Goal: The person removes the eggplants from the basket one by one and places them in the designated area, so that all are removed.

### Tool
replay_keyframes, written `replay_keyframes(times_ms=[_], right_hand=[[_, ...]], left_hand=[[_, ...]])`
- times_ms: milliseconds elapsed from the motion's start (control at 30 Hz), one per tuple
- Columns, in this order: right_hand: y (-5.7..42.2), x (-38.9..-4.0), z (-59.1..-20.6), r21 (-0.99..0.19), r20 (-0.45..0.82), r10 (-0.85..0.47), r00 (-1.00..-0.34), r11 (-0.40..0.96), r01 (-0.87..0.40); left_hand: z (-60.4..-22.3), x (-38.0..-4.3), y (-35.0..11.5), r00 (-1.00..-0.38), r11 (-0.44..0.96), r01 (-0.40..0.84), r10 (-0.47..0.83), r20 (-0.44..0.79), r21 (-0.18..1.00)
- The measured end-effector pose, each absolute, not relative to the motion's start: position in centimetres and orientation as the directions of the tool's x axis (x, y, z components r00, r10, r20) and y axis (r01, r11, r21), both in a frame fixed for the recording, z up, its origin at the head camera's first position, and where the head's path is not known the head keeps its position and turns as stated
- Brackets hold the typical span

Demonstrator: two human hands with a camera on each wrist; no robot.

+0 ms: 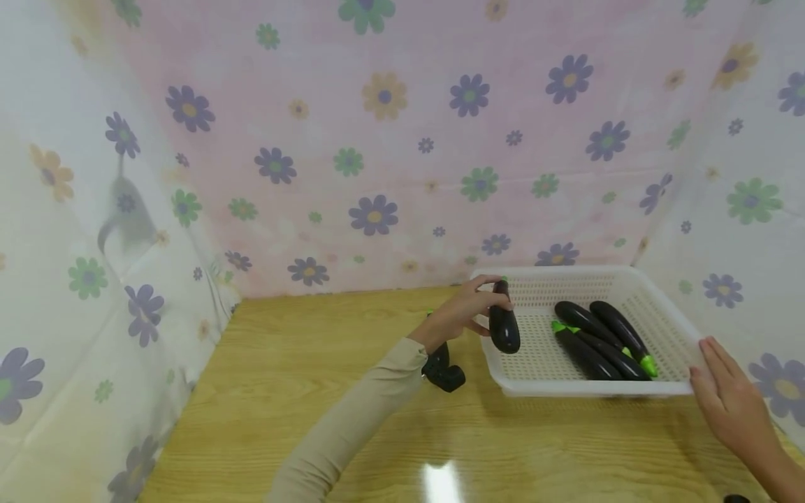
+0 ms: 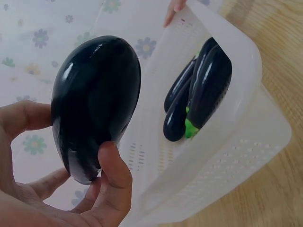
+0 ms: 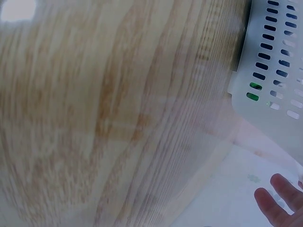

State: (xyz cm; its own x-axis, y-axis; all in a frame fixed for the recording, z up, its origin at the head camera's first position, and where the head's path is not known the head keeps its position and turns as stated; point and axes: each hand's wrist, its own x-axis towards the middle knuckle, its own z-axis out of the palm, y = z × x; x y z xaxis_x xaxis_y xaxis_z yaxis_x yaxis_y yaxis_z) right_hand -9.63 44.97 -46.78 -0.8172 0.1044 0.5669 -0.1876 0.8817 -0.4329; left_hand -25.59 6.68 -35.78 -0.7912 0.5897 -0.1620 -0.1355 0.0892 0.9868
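My left hand (image 1: 462, 314) holds a glossy dark eggplant (image 1: 504, 327) over the basket's left side, pinched near its narrow end between thumb and fingers. In the left wrist view the eggplant (image 2: 97, 99) stands with its rounded end up, apart from the basket. Several eggplants (image 1: 591, 353) with green caps lie in the right part of the white perforated basket (image 1: 566, 388). At the basket's front right corner, my right hand (image 1: 732, 398) rests against the rim with fingers fairly straight. In the right wrist view only some fingertips (image 3: 270, 205) show, beside the basket wall (image 3: 251, 101).
A dark, green-tipped shape (image 1: 438, 355) is partly hidden behind my left wrist, next to a black device. The wooden table (image 1: 302, 349) extends left of the basket. Flower-patterned cloth (image 1: 377, 175) stands around the back and sides.
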Motion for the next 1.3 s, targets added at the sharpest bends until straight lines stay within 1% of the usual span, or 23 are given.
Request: replay_keyframes(times_ms=[233,500,767,967,1100,1300], right_hand=[[45.0,-10.0,-46.9,-0.438,0.528,0.113,-0.842,0.885,-0.156],[44.8,-10.2,-46.8,-0.43,0.509,0.131,-0.851,0.895,-0.119],[44.8,-10.2,-46.9,-0.433,0.521,0.127,-0.844,0.892,-0.133],[44.9,-10.3,-46.7,-0.435,0.537,0.116,-0.836,0.887,-0.157],[44.9,-10.0,-46.7,-0.439,0.525,0.118,-0.843,0.886,-0.15],[44.9,-9.8,-46.7,-0.448,0.529,0.129,-0.839,0.882,-0.147]], left_hand=[[-35.7,-25.9,5.6,-0.81,0.116,-0.127,0.561,-0.17,0.985],[-36.0,-26.1,4.2,-0.815,0.108,-0.108,0.56,-0.15,0.988],[-36.1,-26.5,2.7,-0.834,0.103,-0.099,0.533,-0.139,0.99],[-36.4,-26.7,1.6,-0.849,0.097,-0.118,0.506,-0.151,0.988],[-36.9,-26.8,0.7,-0.857,0.093,-0.144,0.486,-0.171,0.985],[-37.7,-27.1,-0.5,-0.865,0.069,-0.152,0.474,-0.166,0.986]])
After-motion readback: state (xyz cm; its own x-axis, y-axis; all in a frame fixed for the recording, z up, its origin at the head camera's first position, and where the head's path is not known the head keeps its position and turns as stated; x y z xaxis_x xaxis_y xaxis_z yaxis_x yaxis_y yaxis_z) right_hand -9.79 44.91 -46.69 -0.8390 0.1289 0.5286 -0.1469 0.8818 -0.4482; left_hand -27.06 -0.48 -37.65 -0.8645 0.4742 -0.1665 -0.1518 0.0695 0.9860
